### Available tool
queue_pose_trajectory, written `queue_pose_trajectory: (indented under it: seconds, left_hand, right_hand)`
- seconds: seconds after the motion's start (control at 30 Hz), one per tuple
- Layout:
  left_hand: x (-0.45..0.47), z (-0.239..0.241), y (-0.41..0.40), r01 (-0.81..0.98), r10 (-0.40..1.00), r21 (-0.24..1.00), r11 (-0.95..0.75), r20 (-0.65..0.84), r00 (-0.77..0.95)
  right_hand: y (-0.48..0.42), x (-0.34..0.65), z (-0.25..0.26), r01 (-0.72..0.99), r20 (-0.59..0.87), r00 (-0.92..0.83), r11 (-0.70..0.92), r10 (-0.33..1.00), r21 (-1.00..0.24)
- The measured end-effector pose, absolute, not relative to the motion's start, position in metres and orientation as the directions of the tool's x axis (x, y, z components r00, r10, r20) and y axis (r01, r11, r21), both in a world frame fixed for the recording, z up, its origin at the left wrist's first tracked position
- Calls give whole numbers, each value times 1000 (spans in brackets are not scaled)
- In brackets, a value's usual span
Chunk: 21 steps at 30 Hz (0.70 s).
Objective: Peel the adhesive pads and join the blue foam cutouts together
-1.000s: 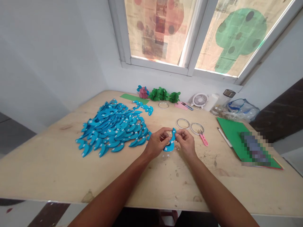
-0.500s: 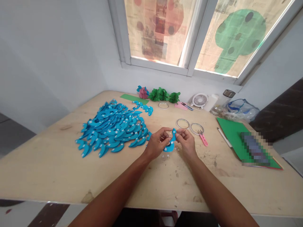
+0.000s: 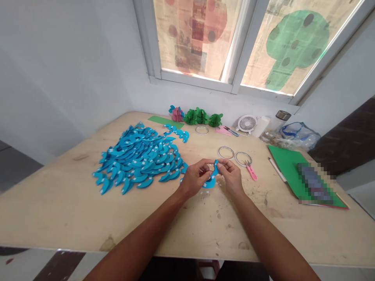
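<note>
Between my hands is a curved blue paper cutout (image 3: 210, 182) with small white squares on it. My left hand (image 3: 195, 177) pinches it from the left, thumb and forefinger closed. From the right, my right hand (image 3: 231, 174) grips its narrow upper end, thumb pressed near the tip. The fingers partly cover the cutout. Small white bits (image 3: 208, 192) lie on the table just below it. A large heap of similar blue paper cutouts (image 3: 140, 156), many with white squares, spreads to the left of my left hand.
Silver rings (image 3: 225, 152) and pink-handled scissors (image 3: 251, 170) lie beyond my right hand. Green paper ornaments (image 3: 201, 116), a small white fan (image 3: 247, 123) and a bottle (image 3: 278, 123) stand along the wall. A white pen (image 3: 277, 170) and green sheet (image 3: 288, 171) lie at right.
My right thumb has moved slightly up toward the cutout's top end, covering more of it. My left hand keeps its grip almost unmoved.
</note>
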<state>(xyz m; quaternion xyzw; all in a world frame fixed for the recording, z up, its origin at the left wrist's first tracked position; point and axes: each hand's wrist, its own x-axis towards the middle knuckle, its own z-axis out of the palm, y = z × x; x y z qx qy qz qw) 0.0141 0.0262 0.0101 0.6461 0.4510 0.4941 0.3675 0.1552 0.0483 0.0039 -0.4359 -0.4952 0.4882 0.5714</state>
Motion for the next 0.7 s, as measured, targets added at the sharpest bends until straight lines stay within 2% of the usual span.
queue_pose_trajectory:
  seconds: [0.7]
  left_hand:
    - [14, 8, 26, 225, 940, 914, -339, 315, 133]
  right_hand:
    - [49, 155, 2, -166, 182, 40, 186, 982, -968]
